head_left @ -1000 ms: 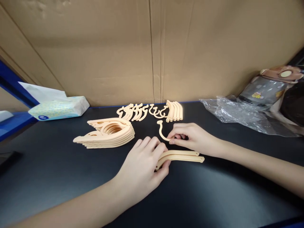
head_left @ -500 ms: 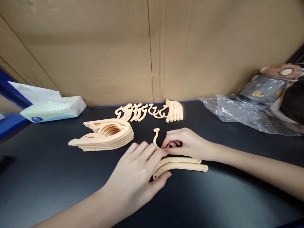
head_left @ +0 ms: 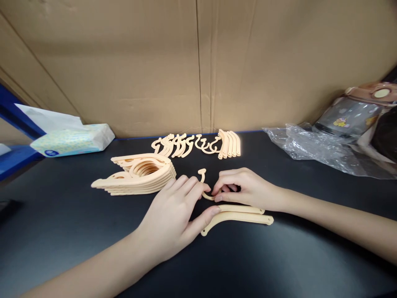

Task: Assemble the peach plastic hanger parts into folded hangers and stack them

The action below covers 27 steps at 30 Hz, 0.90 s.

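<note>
On the black table (head_left: pixel 279 256) my right hand (head_left: pixel 242 188) pinches a small peach plastic hook (head_left: pixel 203 182) at its lower end, fingers curled closed. My left hand (head_left: pixel 173 215) meets it from the left, with fingertips on the hook and the thumb pressed on the near end of two curved peach hanger arms (head_left: pixel 245 215) lying flat just below both hands.
A stack of peach hanger bodies (head_left: pixel 139 176) lies left of my hands. Rows of hooks (head_left: pixel 180 145) and arm pieces (head_left: pixel 229 145) line the back edge by the cardboard wall (head_left: pixel 198 62). A tissue pack (head_left: pixel 71 138) sits far left, crumpled plastic (head_left: pixel 313 149) and a bottle (head_left: pixel 353 111) far right.
The hook has come down and toward my left hand, whose fingers now touch it. The two hanger arms have shifted slightly nearer and to the right.
</note>
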Each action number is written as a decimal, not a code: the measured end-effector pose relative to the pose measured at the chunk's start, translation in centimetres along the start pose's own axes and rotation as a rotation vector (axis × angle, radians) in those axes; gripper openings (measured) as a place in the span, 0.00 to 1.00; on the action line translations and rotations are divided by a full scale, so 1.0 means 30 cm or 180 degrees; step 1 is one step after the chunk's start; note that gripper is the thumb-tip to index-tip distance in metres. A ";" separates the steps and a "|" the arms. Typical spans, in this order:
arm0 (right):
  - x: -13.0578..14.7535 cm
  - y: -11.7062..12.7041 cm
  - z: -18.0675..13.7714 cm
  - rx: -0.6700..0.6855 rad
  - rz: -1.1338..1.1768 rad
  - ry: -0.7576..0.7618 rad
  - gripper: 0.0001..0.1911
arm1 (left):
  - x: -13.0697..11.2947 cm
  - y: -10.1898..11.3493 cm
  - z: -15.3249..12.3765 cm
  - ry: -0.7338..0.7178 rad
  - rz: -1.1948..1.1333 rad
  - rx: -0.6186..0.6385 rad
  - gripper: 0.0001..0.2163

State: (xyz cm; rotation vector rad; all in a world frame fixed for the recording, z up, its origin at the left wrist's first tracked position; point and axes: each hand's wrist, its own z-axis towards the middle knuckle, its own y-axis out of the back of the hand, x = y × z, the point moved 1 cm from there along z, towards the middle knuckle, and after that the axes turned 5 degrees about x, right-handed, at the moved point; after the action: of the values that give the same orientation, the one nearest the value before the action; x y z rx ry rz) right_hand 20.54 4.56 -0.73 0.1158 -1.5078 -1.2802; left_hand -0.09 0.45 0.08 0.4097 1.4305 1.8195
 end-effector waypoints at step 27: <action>0.020 0.008 -0.003 -0.0062 0.0164 -0.0002 0.07 | -0.047 0.113 0.075 -0.0297 0.1239 -0.0293 0.14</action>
State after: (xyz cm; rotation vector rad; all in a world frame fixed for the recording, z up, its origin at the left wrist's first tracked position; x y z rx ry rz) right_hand 20.48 4.20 -0.18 0.0635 -1.4893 -1.2536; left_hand 1.07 0.71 4.22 0.7577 1.2603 2.1316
